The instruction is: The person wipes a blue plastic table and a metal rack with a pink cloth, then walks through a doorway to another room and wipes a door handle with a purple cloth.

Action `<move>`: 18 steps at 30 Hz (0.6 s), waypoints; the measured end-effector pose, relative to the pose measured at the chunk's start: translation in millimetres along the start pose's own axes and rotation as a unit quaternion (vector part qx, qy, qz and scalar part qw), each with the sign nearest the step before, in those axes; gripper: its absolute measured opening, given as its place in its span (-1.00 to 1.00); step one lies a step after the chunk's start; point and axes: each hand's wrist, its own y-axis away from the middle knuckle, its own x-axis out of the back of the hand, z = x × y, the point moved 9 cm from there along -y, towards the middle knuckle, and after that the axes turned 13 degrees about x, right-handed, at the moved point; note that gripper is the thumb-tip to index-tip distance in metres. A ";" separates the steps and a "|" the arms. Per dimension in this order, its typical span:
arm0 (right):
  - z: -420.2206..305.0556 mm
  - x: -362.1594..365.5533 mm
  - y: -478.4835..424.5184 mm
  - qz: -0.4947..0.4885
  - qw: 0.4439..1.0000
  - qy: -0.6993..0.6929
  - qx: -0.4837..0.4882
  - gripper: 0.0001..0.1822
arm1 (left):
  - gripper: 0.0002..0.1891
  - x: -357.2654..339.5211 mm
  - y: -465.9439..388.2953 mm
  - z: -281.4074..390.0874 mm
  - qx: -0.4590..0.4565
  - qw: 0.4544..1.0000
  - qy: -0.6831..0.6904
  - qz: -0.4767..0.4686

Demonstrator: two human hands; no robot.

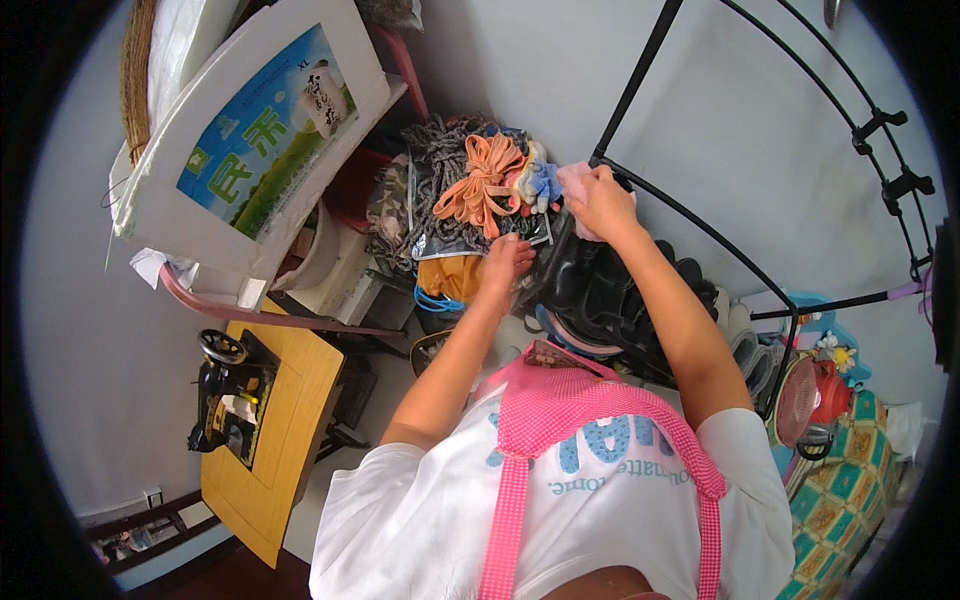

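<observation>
My right hand point(606, 204) grips a pink cloth point(574, 182), pressed near the lower corner of a black metal tube frame point(697, 217) by the wall. Empty, my left hand point(510, 264) hovers at the near side of a heap, its fingers loosely bent and a little blurred. That heap holds a looped bundle of orange strap point(487, 176), grey-black braided cord point(442, 180) and blue-and-white work gloves point(538, 180). Below it bulges a mustard-yellow bag point(450, 277). Black shoes point(592, 274) stand in rows under my right forearm.
To the left, a white foam box point(157, 202) with a printed label rests on a pink-railed rack point(225, 309). A black sewing machine point(225, 412) sits on a wooden table point(300, 375). At right are a red basket point(829, 394) and a checked cover point(840, 487).
</observation>
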 end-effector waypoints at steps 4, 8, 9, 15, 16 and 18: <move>-54.0 4.4 33.0 -0.021 0.999 -0.012 0.044 -0.57 | -0.48 19.8 0.8 3.5 0.019 0.999 0.046 -0.001; -93.7 6.6 68.6 0.016 0.991 -0.067 0.118 -0.56 | -0.61 24.9 -6.5 -0.5 0.028 0.998 0.055 0.003; -89.1 5.1 68.1 0.003 0.990 -0.086 0.109 -0.57 | -0.62 22.6 -7.0 -1.4 0.035 0.998 0.051 0.000; -51.0 5.9 30.6 -0.029 0.997 -0.035 0.070 -0.60 | -0.63 14.7 -1.0 -1.6 0.045 0.999 -0.004 -0.020; -33.6 -0.1 18.5 -0.044 0.998 -0.006 0.044 -0.60 | -0.63 13.5 0.8 -1.6 0.047 0.999 -0.011 -0.022; -3.5 -1.6 -4.6 -0.031 0.999 0.019 0.008 -0.62 | -0.64 14.6 3.9 -3.4 0.050 0.998 -0.019 -0.032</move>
